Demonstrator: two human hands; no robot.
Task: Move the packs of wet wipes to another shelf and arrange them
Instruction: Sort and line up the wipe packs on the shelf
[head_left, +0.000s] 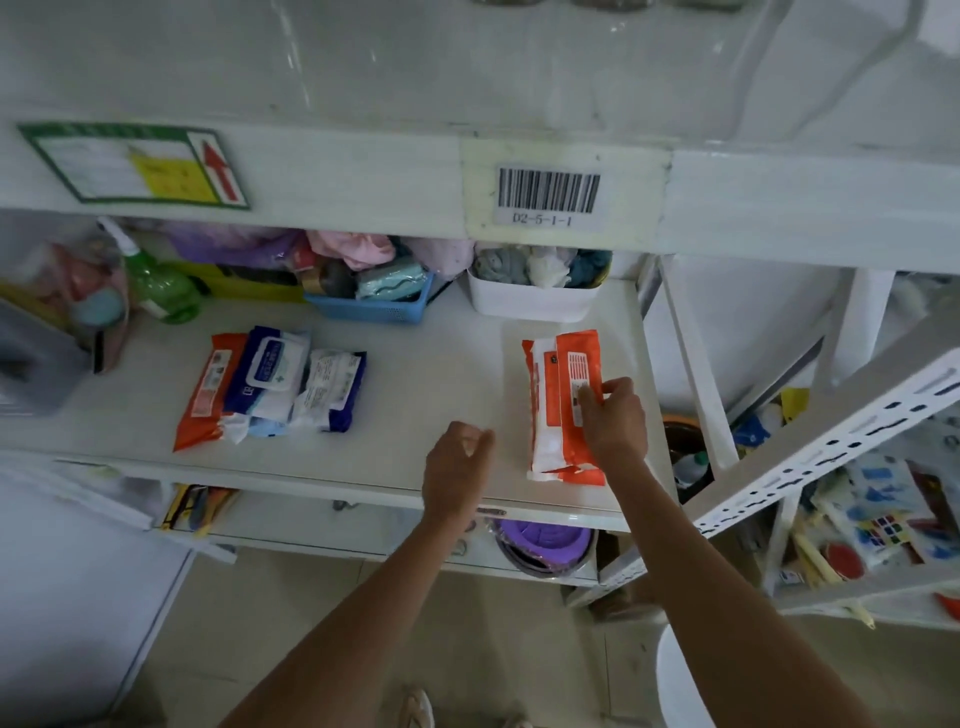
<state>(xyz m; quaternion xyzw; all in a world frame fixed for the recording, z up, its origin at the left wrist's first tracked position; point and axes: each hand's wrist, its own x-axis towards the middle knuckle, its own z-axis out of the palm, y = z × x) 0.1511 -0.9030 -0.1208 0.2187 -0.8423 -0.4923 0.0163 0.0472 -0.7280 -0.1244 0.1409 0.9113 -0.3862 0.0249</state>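
On the white shelf (426, 374), two orange and white wet wipe packs (558, 395) lie stacked at the right. My right hand (613, 421) pinches the top orange pack near its label. My left hand (460, 462) hovers over the shelf's front edge, just left of that stack, fingers loosely curled and holding nothing. At the shelf's left lies a loose group of three packs: an orange pack (205, 389), a blue and white pack (267, 374) partly on top of it, and a second blue pack (330, 387) beside it.
Behind the packs stand a green spray bottle (156, 288), a blue basket (374, 306) and a white bin (530, 299) of cloths. A grey box (36, 364) sits far left. A barcode label (548, 195) marks the shelf above. A slotted upright (831, 441) rises at right.
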